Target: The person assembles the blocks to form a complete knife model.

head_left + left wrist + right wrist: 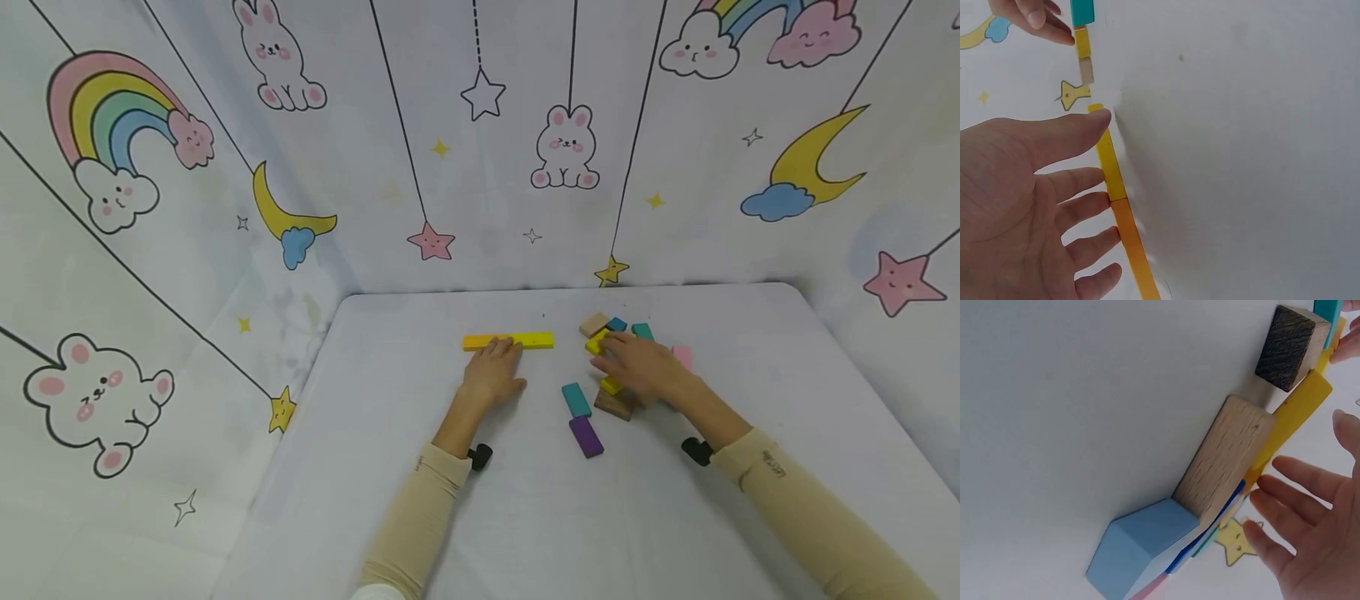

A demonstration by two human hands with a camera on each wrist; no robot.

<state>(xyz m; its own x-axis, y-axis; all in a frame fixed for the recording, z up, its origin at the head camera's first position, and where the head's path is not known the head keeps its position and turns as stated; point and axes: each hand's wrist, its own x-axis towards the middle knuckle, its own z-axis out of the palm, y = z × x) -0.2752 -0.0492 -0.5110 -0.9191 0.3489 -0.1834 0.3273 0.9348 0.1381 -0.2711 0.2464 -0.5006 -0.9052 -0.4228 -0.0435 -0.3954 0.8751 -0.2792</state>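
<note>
From here, the left hand (pixel 491 373), fingers spread, touches 2 blocks (pixel 536 340) laid end to end; light pressure should keep them straight. The right hand (pixel 642 364), fingers also spread, is over loose blocks (pixel 612 405).

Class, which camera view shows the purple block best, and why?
The head view: the purple block appears there whole, with nothing covering it. Neither the left nor right wrist view shows it.

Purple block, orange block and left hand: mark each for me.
Purple block (pixel 587 437), head view, middle of its top face.
Orange block (pixel 1135 249), left wrist view, on its visible face.
Left hand (pixel 491 372), head view, back of the hand.
</note>
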